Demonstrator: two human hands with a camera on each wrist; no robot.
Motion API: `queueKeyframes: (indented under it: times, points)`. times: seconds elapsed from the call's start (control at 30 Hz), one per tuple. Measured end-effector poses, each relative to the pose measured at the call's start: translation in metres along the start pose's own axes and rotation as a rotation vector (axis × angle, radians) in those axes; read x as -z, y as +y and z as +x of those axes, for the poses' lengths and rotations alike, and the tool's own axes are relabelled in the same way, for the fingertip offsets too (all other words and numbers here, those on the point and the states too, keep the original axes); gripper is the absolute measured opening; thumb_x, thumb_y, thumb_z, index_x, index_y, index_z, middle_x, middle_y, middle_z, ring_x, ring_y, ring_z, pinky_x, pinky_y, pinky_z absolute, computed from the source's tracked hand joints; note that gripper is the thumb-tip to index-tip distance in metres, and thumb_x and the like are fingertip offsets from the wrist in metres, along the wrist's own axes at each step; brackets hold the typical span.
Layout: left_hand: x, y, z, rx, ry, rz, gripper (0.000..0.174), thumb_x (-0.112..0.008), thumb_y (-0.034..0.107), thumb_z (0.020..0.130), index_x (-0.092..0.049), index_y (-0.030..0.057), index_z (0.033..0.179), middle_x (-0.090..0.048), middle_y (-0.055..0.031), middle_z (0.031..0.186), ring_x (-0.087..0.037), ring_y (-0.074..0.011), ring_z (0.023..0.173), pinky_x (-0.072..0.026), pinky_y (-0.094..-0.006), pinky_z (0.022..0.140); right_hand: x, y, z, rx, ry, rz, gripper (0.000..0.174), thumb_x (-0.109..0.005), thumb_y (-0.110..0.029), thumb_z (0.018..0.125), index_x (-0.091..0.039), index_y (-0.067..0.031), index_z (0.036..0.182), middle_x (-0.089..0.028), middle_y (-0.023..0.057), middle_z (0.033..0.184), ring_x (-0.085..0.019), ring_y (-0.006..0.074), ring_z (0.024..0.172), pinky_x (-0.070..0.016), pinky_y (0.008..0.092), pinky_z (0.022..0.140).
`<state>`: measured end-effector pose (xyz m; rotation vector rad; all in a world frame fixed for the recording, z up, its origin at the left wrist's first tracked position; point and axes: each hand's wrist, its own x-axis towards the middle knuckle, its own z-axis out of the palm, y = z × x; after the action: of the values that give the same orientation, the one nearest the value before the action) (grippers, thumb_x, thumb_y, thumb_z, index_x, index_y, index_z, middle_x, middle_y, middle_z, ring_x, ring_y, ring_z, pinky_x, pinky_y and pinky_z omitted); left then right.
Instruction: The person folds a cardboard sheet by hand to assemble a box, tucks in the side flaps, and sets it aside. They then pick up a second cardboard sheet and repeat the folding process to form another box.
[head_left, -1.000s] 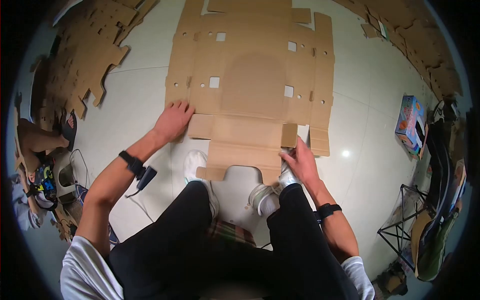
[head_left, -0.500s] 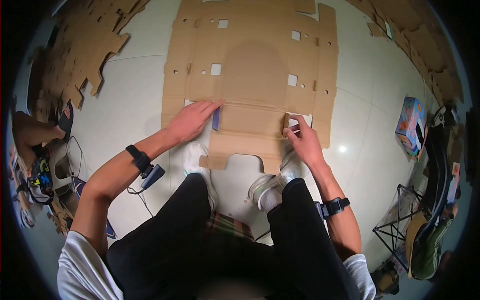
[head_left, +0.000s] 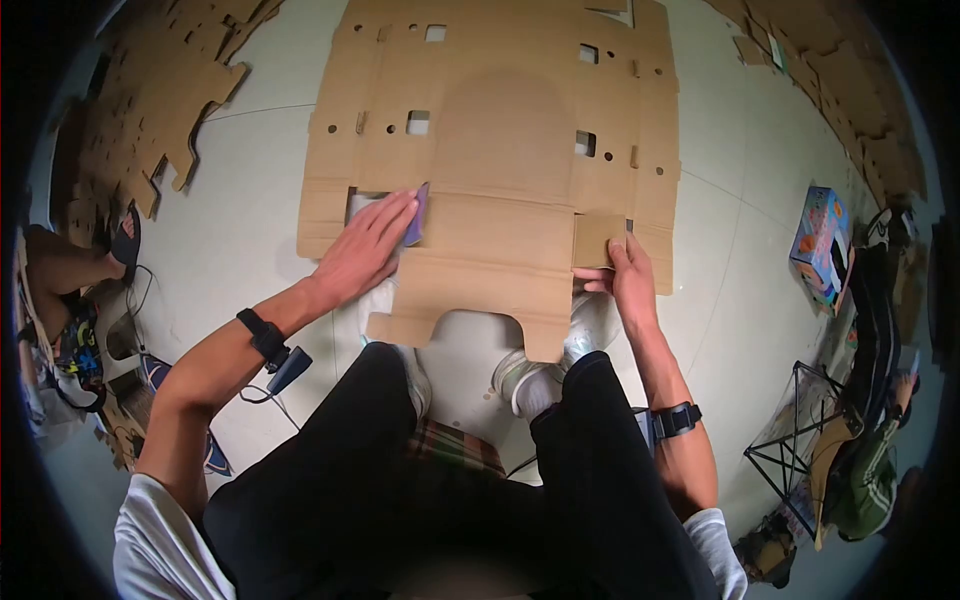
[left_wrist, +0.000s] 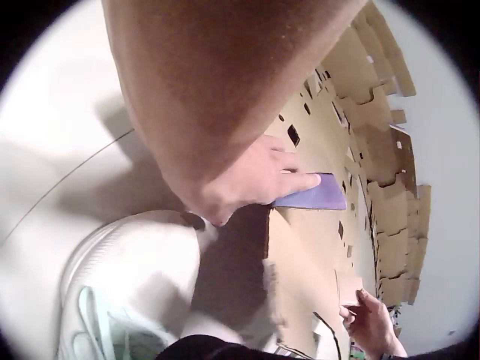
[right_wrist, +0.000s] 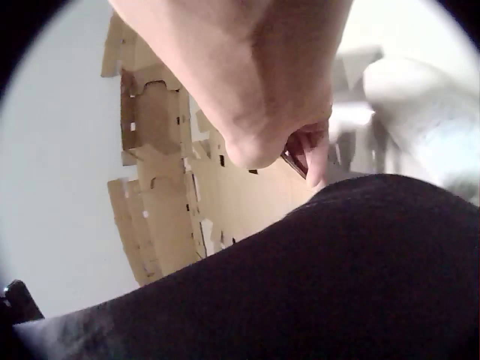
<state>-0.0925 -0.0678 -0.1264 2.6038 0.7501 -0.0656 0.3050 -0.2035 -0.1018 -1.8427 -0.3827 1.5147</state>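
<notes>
A large flat cardboard sheet point(head_left: 505, 140) with cut-out holes reaches across the floor to the feet. On its left side, my left hand point(head_left: 365, 250) lies with straight fingers against a small flap whose purple face point(head_left: 416, 220) stands tilted up. The left wrist view shows those fingertips on the purple flap point(left_wrist: 322, 193). At the opposite side my right hand point(head_left: 634, 280) pinches a brown flap point(head_left: 597, 238), thumb on top and fingers underneath. In the right wrist view the right hand point(right_wrist: 311, 150) curls at the cardboard edge, its fingertips partly hidden.
White shoes point(head_left: 525, 385) stand close to the sheet's notched near edge. More cut cardboard point(head_left: 150, 90) lies at the far left, and further pieces point(head_left: 840, 90) at the far right. A colourful box point(head_left: 821, 240) and a black wire frame point(head_left: 785, 440) stand to the right.
My left hand has moved right from the sheet's edge onto the left flap, which has tilted up, showing purple. The right flap has swung outward in my right hand. The sheet sits slightly nearer.
</notes>
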Motion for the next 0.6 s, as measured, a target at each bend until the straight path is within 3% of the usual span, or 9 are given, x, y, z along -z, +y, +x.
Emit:
queueKeyframes:
  times: [0.03, 0.13, 0.23, 0.33, 0.43, 0.53, 0.6]
  points:
    - [0.001, 0.001, 0.005, 0.012, 0.004, 0.065, 0.088, -0.072, 0.011, 0.094, -0.027, -0.0046, 0.167, -0.038, -0.0208, 0.17, -0.038, -0.0364, 0.157, -0.0369, -0.0502, 0.128, -0.003, -0.012, -0.006, 0.024, 0.005, -0.024, 0.039, -0.039, -0.02, 0.118, -0.051, -0.0006, 0.15, -0.072, 0.0178, 0.128, -0.08, 0.0233, 0.081, -0.0644, 0.0312, 0.066]
    - [0.0, 0.004, 0.02, 0.006, 0.134, -0.078, 0.098, -0.082, 0.016, 0.087, -0.028, 0.0, 0.167, -0.039, -0.0206, 0.169, -0.039, -0.0397, 0.156, -0.0372, -0.0522, 0.127, -0.008, -0.029, -0.015, 0.075, 0.012, -0.208, 0.038, -0.042, -0.02, 0.117, -0.055, 0.003, 0.144, -0.076, 0.0208, 0.111, -0.08, 0.0244, 0.079, -0.0632, 0.0347, 0.065]
    - [0.018, 0.012, 0.043, -0.123, -0.041, -0.187, 0.098, -0.084, 0.023, 0.084, -0.035, 0.0036, 0.167, -0.043, -0.0174, 0.168, -0.041, -0.036, 0.156, -0.0365, -0.0499, 0.129, -0.029, -0.072, -0.039, -0.017, 0.03, -0.731, 0.035, -0.047, -0.022, 0.114, -0.059, 0.0056, 0.133, -0.076, 0.0268, 0.091, -0.078, 0.0371, 0.079, -0.0617, 0.0444, 0.07]
    - [0.012, 0.009, 0.044, -0.216, -0.131, -0.154, 0.092, -0.082, 0.026, 0.085, -0.04, 0.006, 0.165, -0.045, -0.0139, 0.169, -0.043, -0.0332, 0.155, -0.0376, -0.048, 0.129, -0.021, -0.052, -0.029, 0.168, -0.003, -1.099, 0.032, -0.051, -0.024, 0.112, -0.061, 0.0052, 0.12, -0.071, 0.0323, 0.082, -0.072, 0.051, 0.083, -0.0585, 0.0549, 0.079]
    - [0.001, 0.006, 0.032, -0.184, -0.251, -0.161, 0.083, -0.076, 0.023, 0.09, -0.043, 0.0066, 0.164, -0.047, -0.0101, 0.168, -0.044, -0.0326, 0.155, -0.0389, -0.0463, 0.129, -0.023, -0.048, -0.035, 0.231, -0.16, -1.235, 0.029, -0.052, -0.024, 0.11, -0.063, 0.0032, 0.109, -0.071, 0.034, 0.09, -0.068, 0.0561, 0.091, -0.0551, 0.0588, 0.09]
    - [-0.016, -0.003, 0.026, -0.115, -0.23, -0.268, 0.075, -0.072, 0.017, 0.092, -0.048, 0.0077, 0.162, -0.051, -0.0082, 0.166, -0.046, -0.0332, 0.154, -0.0404, -0.0454, 0.128, -0.01, -0.028, -0.032, 0.125, -0.252, -0.901, 0.023, -0.055, -0.017, 0.107, -0.067, 0.0022, 0.114, -0.072, 0.0309, 0.117, -0.068, 0.051, 0.109, -0.0542, 0.0549, 0.101]
    - [-0.017, -0.003, 0.029, -0.1, -0.224, -0.327, 0.072, -0.068, 0.012, 0.092, -0.049, 0.0076, 0.161, -0.054, -0.0087, 0.164, -0.046, -0.0339, 0.153, -0.0408, -0.0451, 0.128, 0.023, 0.022, -0.024, 0.31, -0.063, -0.923, 0.023, -0.059, -0.006, 0.101, -0.068, 0.0006, 0.12, -0.064, 0.026, 0.139, -0.064, 0.0469, 0.123, -0.0534, 0.0513, 0.106]
